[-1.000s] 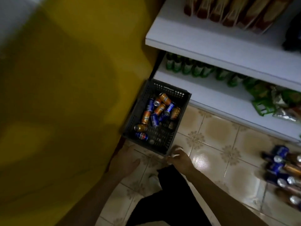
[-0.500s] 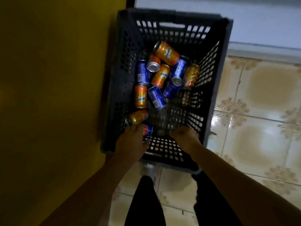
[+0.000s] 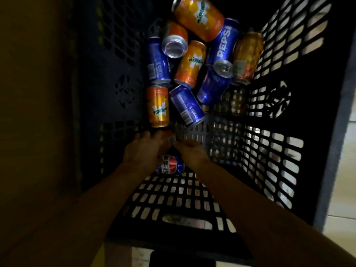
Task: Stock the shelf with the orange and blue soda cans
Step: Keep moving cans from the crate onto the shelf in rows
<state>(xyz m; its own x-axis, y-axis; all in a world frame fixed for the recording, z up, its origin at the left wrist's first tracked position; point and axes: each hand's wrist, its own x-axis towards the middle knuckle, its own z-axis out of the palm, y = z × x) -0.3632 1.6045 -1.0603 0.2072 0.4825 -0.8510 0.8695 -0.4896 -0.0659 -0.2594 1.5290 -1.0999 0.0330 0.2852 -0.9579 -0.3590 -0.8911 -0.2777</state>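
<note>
Cans (image 3: 192, 64) lie in the crate (image 3: 289, 151). My left hand (image 3: 143, 149) grabs 1 orange can (image 3: 167, 134); right hand's (image 3: 189, 151) fingers curl, can't tell on what.

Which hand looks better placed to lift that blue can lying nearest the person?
Probably the left hand: it lies right against the blue can, partly over it, though its fingers already cover an orange can. The right hand sits just beyond the can's other end, reaching toward the orange one.
</note>
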